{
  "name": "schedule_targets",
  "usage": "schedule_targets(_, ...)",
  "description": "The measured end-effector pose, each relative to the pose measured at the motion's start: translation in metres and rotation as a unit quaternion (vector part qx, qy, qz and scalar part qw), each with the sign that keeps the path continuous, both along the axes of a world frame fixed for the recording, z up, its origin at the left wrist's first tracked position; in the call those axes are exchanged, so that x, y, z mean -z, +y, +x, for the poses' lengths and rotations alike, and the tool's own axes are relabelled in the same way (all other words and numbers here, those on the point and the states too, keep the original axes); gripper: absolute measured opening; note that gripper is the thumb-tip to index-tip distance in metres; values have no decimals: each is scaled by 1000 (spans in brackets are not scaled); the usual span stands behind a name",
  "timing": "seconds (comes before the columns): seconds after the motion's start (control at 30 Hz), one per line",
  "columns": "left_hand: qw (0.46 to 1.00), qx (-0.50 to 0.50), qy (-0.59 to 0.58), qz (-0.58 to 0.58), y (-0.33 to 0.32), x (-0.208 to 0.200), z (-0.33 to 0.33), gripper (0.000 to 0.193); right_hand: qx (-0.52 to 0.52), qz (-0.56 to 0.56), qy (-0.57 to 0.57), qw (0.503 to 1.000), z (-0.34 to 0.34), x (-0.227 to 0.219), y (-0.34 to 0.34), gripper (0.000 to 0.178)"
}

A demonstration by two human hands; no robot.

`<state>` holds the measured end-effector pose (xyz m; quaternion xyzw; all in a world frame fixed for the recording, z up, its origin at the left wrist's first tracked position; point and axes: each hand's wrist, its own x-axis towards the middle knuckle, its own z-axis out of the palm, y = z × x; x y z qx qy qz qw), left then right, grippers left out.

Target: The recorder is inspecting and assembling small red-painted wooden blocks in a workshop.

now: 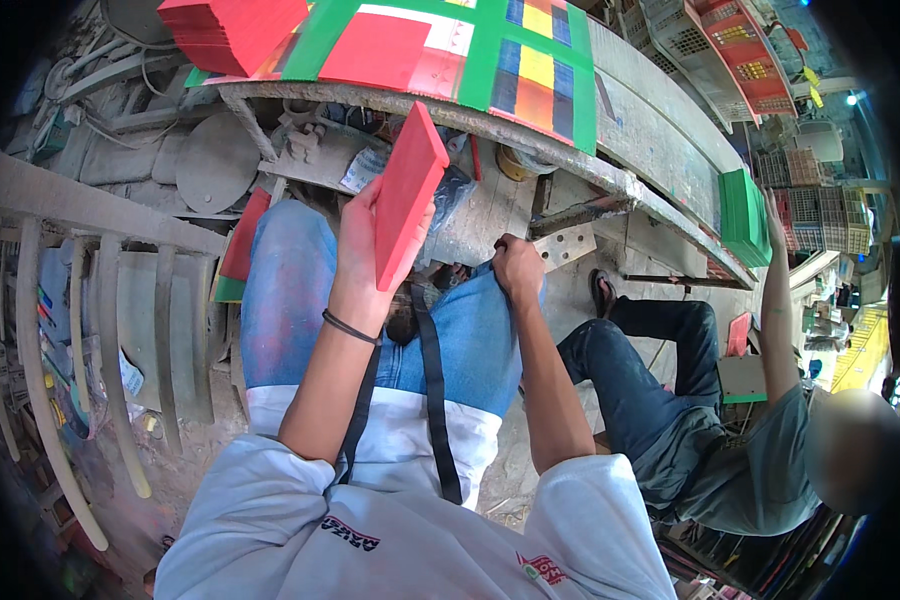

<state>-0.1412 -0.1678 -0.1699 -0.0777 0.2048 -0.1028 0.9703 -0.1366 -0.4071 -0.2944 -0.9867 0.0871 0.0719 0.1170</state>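
A flat red rectangular slab [410, 190] stands tilted up in my left hand [358, 240], its thin edge toward me. My fingers are closed around its lower part, above my left thigh. At my right knee, my right hand [519, 268] is curled into a fist against the jeans [460, 345]. Whether anything is inside that fist cannot be seen. Another flat red sheet [375, 50] lies on the green-bordered printed cover [470, 70] of the bench in front of me. To its left rises a stack of red slabs [232, 35].
A co-worker [730, 440] sits at my right, one hand by a green stack [745, 218] at the bench's right end. A slatted wooden chair [100, 215] stands at my left. Plastic crates [715, 50] are beyond the bench. A holed plate [567, 247] lies beneath it.
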Motion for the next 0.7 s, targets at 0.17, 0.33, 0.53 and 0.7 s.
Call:
schedule_targets(0.17,1000,4,10,2,-1,-2,0,19,4,0,3,1000,0,-1,0,23)
schedule_targets(0.33,1000,0,6,-3,-1,2,0,20,0,-2,6,1000,1,-2,0,23)
schedule_targets(0.53,1000,6,18,-4,0,13,1,20,4,-4,6,1000,1,0,-1,22)
schedule_targets(0.7,994,36,-89,-46,2,32,1,33,0,-1,0,1000,1,-3,1,22)
